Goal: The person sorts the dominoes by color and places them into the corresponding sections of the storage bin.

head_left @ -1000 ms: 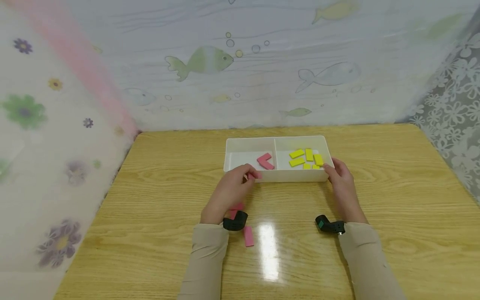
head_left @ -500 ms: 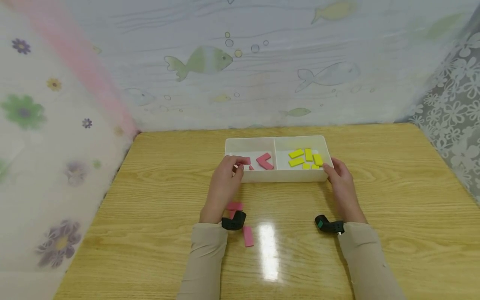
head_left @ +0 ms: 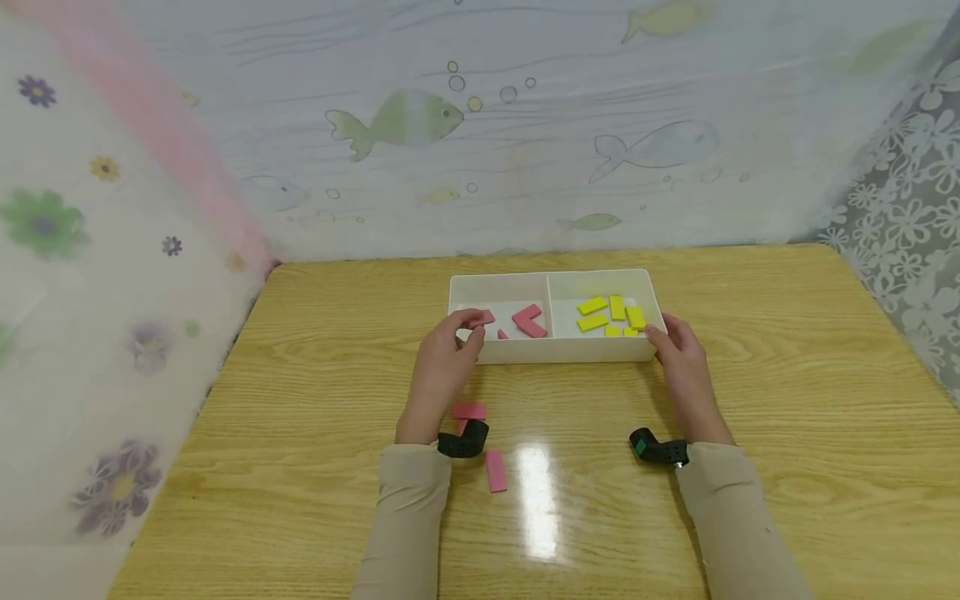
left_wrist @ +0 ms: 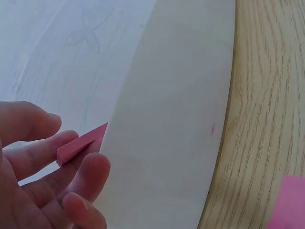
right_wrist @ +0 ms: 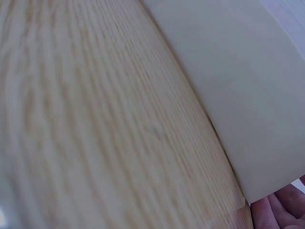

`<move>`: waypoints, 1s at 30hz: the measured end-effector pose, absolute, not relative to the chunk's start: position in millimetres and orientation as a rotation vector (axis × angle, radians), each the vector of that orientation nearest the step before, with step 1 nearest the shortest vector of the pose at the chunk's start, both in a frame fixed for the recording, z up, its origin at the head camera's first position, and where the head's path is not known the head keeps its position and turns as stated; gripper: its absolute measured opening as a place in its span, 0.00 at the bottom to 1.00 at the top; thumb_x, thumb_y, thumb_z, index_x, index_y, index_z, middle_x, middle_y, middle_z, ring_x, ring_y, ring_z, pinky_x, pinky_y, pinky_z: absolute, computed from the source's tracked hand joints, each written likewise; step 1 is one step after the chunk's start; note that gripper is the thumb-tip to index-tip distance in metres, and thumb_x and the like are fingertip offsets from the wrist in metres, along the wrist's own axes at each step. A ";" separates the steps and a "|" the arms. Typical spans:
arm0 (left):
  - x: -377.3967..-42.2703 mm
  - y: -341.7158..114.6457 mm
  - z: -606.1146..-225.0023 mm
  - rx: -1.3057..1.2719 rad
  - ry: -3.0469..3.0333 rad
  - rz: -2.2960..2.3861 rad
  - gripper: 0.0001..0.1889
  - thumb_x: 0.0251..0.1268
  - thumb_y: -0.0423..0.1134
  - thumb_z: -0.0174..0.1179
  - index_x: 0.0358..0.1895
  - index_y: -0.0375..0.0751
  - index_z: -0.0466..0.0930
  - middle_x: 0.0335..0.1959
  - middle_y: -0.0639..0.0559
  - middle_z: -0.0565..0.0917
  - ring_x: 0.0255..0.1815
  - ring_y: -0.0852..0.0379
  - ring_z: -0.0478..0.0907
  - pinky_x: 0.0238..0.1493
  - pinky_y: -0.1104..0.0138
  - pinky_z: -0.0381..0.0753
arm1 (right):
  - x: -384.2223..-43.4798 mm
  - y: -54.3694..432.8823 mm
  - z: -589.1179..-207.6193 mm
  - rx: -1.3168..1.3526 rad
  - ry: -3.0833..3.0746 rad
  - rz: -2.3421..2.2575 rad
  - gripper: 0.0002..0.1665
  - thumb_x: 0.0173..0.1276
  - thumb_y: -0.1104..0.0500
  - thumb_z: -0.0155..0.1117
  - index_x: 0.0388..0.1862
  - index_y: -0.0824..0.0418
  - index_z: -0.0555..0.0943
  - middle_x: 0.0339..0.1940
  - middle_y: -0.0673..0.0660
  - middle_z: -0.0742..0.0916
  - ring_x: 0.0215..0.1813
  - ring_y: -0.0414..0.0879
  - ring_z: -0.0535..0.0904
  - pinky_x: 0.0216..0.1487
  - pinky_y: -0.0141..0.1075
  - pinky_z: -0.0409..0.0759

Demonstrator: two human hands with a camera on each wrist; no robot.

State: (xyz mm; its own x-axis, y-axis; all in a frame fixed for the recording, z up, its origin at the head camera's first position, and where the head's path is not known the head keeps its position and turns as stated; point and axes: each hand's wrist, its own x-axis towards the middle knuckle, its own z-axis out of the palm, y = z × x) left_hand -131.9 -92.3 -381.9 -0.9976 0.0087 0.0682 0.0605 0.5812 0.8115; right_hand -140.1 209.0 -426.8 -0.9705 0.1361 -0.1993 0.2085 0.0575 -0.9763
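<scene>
My left hand (head_left: pixel 442 358) reaches over the front rim of the white two-compartment box (head_left: pixel 566 352), near its left end. Its fingers hold a pink block (left_wrist: pixel 81 145), which shows above the rim in the left wrist view; the exact grip is partly hidden. Two pink blocks (head_left: pixel 530 321) form a V by the divider, and a small pink piece (head_left: pixel 502 334) shows at the front wall. Several yellow blocks (head_left: pixel 593 322) lie in the right compartment. With thumb and fingers, my right hand (head_left: pixel 684 362) grips the box's front right corner.
A pink block (head_left: pixel 469 411) lies on the wooden table (head_left: pixel 300 433) below the left wrist, with another partly hidden beneath the wrist camera (head_left: pixel 462 440). Nearer me lies a separate pink block (head_left: pixel 496 472). Behind the box stands a fish-patterned wall covering (head_left: pixel 525 192).
My left hand has carried the pink block from the front rim leftward and back into the left compartment, its fingers loosening a little. The right hand keeps its place on the box.
</scene>
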 end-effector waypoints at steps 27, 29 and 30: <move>-132.6 -94.2 -381.1 -0.084 -2.786 -1.393 0.18 0.63 0.48 0.51 0.55 0.52 0.73 0.47 0.55 0.75 0.28 0.60 0.74 0.25 0.64 0.73 | -141.5 209.3 -428.0 0.376 2.241 -2.100 0.39 0.66 0.43 0.49 0.69 0.58 0.53 0.70 0.56 0.57 0.68 0.46 0.53 0.65 0.45 0.52; -132.7 -94.2 -381.6 -0.088 -2.786 -1.388 0.17 0.63 0.48 0.51 0.54 0.52 0.73 0.48 0.56 0.75 0.30 0.60 0.74 0.27 0.65 0.73 | -140.9 209.4 -427.9 0.375 2.241 -2.095 0.39 0.66 0.43 0.49 0.69 0.58 0.52 0.70 0.56 0.57 0.68 0.46 0.52 0.65 0.45 0.53; -132.8 -94.2 -381.9 -0.090 -2.785 -1.388 0.16 0.63 0.48 0.51 0.53 0.52 0.74 0.47 0.57 0.75 0.30 0.60 0.74 0.27 0.65 0.73 | -140.6 209.4 -427.8 0.375 2.242 -2.091 0.39 0.66 0.42 0.49 0.69 0.58 0.52 0.70 0.56 0.57 0.68 0.46 0.52 0.65 0.45 0.53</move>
